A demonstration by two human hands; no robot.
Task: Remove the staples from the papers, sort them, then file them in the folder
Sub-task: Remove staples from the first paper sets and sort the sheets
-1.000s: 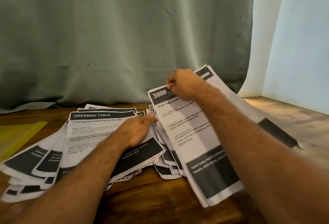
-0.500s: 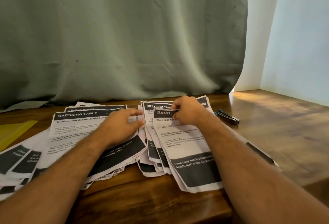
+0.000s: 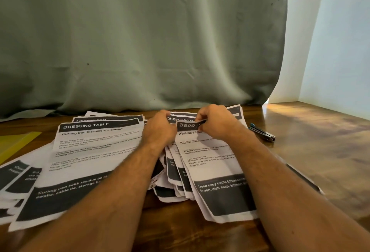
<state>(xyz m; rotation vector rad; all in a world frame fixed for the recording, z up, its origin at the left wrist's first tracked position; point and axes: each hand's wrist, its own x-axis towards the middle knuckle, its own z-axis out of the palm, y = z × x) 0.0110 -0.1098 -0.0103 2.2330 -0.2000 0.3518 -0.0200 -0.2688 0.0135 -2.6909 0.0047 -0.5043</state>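
Printed sheets with black headers lie in two loose heaps on the wooden table. The left heap is topped by a page headed "DRESSING TABLE". The right stack is topped by a page marked "3800". My right hand pinches the top edge of that "3800" page. My left hand has curled fingers at the top left of the same stack; what they hold is hidden. A yellow folder lies at the far left. A staple remover lies right of the stack.
A grey-green curtain hangs behind the table down to its back edge. A pale wall closes the right side. Bare wood shows to the right of the staple remover and along the near edge between my forearms.
My right hand lowered the raised "3800" sheets flat onto the right stack, uncovering the staple remover. My left hand left the "DRESSING TABLE" page and moved right to the stack's top.
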